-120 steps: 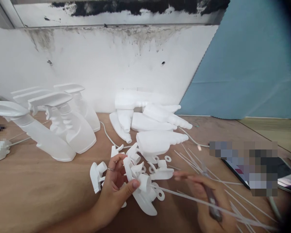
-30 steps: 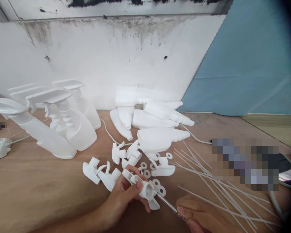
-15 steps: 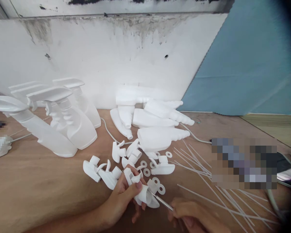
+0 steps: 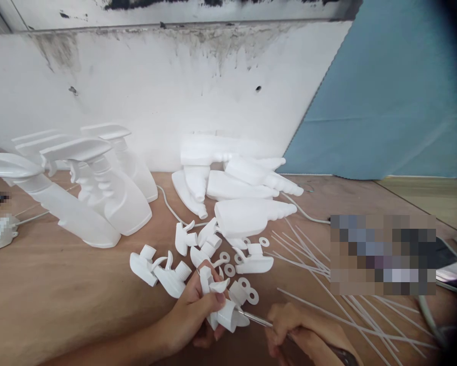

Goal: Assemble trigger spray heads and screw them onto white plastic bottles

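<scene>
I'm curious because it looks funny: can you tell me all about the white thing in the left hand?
It is a white spray head, smooth plastic by the look, with a curved trigger on top and a round collar at its lower end. The left hand holds it tilted above the wooden table, thumb across it. A thin metal rod, held by the right hand, touches the collar.

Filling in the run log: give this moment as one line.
left hand: grips white spray head | right hand: holds thin metal tool, tip at the collar | nearby: washers, tubes, bottles
</scene>
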{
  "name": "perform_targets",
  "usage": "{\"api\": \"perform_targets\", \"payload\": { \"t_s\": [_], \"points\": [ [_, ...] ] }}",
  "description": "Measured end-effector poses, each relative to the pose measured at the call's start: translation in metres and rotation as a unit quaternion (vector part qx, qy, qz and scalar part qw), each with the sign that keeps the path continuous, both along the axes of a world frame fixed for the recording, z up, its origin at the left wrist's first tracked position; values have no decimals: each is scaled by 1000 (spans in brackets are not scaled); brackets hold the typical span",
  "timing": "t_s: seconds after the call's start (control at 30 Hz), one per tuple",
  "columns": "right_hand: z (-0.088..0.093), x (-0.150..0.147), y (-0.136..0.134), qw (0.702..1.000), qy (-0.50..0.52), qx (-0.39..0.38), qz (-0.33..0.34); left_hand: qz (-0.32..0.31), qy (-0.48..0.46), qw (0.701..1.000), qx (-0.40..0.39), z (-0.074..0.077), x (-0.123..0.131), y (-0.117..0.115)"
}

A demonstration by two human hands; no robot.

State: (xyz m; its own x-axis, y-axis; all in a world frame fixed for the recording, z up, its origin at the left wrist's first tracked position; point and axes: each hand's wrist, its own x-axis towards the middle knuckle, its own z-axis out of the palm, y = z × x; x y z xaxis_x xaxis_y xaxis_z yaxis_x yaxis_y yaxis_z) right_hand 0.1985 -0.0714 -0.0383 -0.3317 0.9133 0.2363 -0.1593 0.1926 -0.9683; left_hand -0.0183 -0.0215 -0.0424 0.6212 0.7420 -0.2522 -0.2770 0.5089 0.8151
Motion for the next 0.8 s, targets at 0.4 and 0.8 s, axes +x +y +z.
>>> {"api": "perform_targets", "payload": {
  "t_s": [0.4, 0.8],
  "points": [
    [6, -7, 1, 976, 82, -203, 9, -33, 29, 999, -13, -1, 1, 1],
    [11, -23, 3, 981, 68, -174, 42, -33, -44, 980, -189, 7, -4, 12]
  ]
}}
